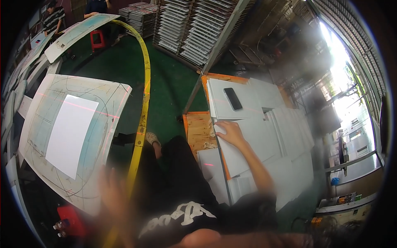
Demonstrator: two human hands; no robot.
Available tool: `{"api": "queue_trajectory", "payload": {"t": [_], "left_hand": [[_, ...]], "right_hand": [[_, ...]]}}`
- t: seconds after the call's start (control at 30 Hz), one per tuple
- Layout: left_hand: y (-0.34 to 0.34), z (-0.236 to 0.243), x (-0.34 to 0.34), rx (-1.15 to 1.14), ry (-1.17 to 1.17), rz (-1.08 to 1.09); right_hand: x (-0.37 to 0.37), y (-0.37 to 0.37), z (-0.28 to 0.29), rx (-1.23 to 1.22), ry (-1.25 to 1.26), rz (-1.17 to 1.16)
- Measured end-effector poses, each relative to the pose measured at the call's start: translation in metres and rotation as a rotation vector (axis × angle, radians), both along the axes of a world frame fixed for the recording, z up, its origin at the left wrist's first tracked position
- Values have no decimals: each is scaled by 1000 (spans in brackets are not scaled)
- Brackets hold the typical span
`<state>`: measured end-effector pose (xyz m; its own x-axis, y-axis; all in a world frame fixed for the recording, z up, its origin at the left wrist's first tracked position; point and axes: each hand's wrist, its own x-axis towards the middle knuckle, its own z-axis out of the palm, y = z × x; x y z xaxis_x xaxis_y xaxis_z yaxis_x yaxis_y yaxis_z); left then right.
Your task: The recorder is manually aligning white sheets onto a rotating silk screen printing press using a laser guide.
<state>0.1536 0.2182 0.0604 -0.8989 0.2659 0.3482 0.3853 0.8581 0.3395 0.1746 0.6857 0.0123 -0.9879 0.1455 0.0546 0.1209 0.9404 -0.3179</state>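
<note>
My right hand (229, 134) has its fingers curled over the near-left edge of the stacked white sheets (254, 146), gripping a sheet there. A black phone (232, 98) lies on the stack beyond it. My blurred left hand (111, 186) has its fingers stretched out beside the right edge of a pale, marked platen (37, 124). A plain white sheet (71, 136) lies on that platen, crossed by a red light line. A curved yellow rail (145, 99) runs between my two sides.
More platens (78, 31) line the left. Two people (53, 18) are at the back left near a red stool (97, 39). Drying racks (193, 31) stand behind, with a metal post (217, 45). An orange-edged wooden pallet (198, 131) lies under the sheets. A red object (70, 223) is at lower left.
</note>
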Motion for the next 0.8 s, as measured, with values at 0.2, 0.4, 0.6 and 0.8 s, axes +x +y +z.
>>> {"api": "queue_trajectory", "payload": {"t": [0.2,0.4,0.6,0.8], "left_hand": [[4,3,4,-7,-1,8],[5,0,2,-42,-14,18],[9,-1,1,-26,-35,19],[21,-6,-4,41,-81,-106]], "right_hand": [[4,-4,2,2,31,-13],[2,-3,-1,-2,43,-26],[-4,0,0,-93,94,-29],[-9,9,12,12,498,-51]]}}
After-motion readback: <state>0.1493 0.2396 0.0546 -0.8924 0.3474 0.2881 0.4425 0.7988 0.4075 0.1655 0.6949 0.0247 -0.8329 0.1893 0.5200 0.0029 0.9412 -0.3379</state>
